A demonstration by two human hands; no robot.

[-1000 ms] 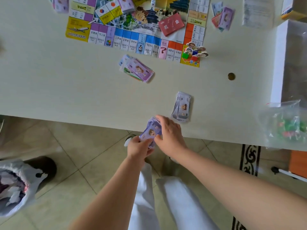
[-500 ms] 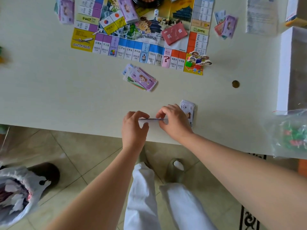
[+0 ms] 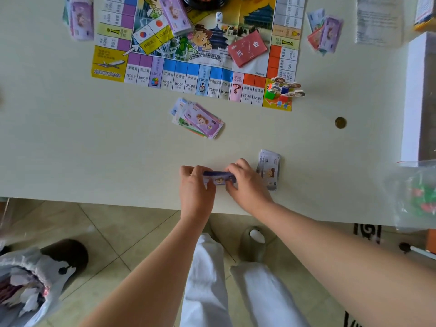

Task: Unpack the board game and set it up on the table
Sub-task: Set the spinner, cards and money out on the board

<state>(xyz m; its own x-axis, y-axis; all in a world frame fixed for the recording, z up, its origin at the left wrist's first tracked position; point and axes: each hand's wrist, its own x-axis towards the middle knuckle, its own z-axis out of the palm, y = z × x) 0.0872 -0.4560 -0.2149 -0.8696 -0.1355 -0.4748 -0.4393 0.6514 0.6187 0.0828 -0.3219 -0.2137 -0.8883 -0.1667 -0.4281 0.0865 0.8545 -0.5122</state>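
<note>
Pinching a slim stack of purple paper play-money notes (image 3: 219,179) from both ends: left hand (image 3: 195,188) curled round its left end, right hand (image 3: 249,185) curled round its right end. Held low over the pale cream table (image 3: 70,149), well in front of the colourful printed paper game board (image 3: 188,67) and close to the table's front lip; touching the tabletop or not, cannot tell.

Also in front of the board, just beside the right hand: a grey-white stack of paper notes (image 3: 270,169), lying flat. Between the held stack and the board's near edge: a fanned pile of purple, green and blue notes (image 3: 198,120).

On the board's front-right corner: a cluster of cardboard character pawns (image 3: 283,90) on coloured bases. On the board's middle picture: a red deck of cards (image 3: 247,50) and a small white die (image 3: 219,17). Off the board's right edge: a loose purple-topped heap of notes (image 3: 326,34). Right of the board's front-right corner, apart from it: a round brass-coloured disc (image 3: 340,122).
</note>
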